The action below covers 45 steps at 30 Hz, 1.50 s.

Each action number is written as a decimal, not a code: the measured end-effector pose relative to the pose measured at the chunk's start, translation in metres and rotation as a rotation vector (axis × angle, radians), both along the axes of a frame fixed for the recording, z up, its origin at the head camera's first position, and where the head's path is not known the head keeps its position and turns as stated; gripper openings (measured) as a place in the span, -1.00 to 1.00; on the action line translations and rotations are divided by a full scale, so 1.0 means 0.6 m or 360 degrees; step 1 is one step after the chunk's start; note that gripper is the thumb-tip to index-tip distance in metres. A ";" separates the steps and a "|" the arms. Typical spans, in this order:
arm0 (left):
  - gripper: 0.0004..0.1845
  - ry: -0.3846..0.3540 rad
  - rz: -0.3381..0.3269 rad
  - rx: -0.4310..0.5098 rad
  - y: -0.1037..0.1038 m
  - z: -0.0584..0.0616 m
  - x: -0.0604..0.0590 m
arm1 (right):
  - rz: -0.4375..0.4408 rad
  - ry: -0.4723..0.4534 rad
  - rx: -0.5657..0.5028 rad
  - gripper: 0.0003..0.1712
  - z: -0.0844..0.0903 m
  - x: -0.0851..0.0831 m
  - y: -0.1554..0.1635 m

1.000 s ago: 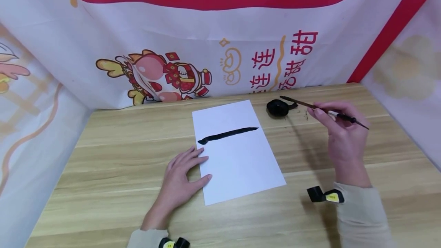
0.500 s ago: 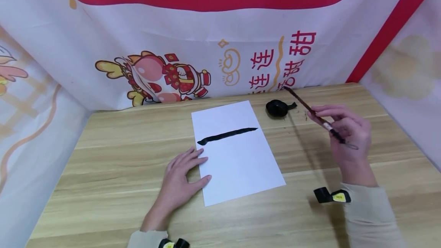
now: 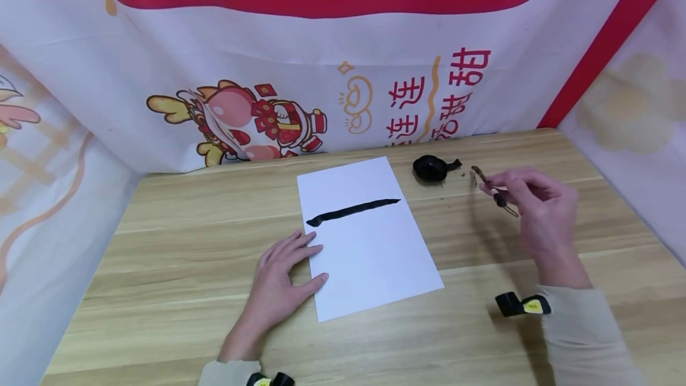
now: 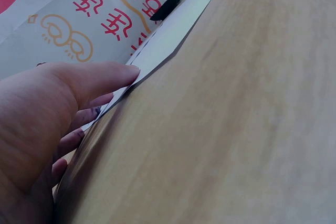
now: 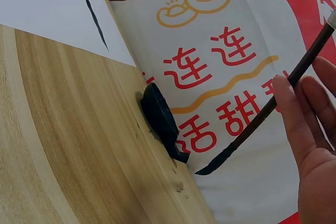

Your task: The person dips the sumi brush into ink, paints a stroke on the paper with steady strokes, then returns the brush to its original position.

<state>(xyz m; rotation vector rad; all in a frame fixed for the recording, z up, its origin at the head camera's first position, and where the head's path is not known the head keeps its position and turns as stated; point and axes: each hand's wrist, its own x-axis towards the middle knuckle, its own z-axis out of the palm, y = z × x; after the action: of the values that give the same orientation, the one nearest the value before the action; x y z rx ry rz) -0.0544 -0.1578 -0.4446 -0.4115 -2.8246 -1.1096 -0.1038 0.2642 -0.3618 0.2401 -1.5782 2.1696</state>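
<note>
Right hand (image 3: 541,207) pinches the brush (image 5: 268,108) in its grip, shaft slanting down with the black tip just right of the ink dish (image 3: 430,168), while the left hand (image 3: 278,282), fingers flat, presses the paper (image 3: 370,249) left of the dish.

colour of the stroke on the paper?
Black: one brush stroke across the white paper. Shows best in the head view.

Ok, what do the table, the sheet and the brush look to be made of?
Table: wood or wood-look laminate, matte, with pale grain stripes. Sheet: thin white paper, matte, one black stroke soaked in. Brush pinched by the right hand: slim dark brown shaft, probably wood or bamboo, with a black inked tip.
</note>
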 end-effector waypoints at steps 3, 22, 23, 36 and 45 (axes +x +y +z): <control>-0.43 -0.0002 0.0001 0.0000 0.000 0.001 0.000 | -0.0052 -0.0017 0.0051 -0.86 0.003 0.001 -0.001; -0.43 0.0000 0.0006 -0.0004 -0.002 -0.001 -0.001 | 0.0096 -0.0343 0.0856 -0.78 -0.018 -0.007 0.010; -0.43 -0.0001 0.0007 -0.0004 -0.002 -0.001 -0.001 | 0.0102 -0.0368 0.0908 -0.77 -0.021 -0.008 0.011; -0.43 -0.0009 0.0005 0.0001 -0.003 0.004 -0.001 | 0.0163 -0.0676 0.1502 -0.76 -0.053 0.002 0.024; -0.44 0.0005 0.0004 -0.0005 -0.001 0.001 0.000 | 0.0240 -0.0842 0.1552 -0.80 -0.056 0.013 0.021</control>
<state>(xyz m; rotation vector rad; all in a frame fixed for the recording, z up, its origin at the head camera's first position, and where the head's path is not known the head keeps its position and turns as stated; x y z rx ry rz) -0.0544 -0.1585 -0.4442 -0.4099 -2.8234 -1.1036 -0.0959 0.2771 -0.3953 0.0653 -2.9137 1.4264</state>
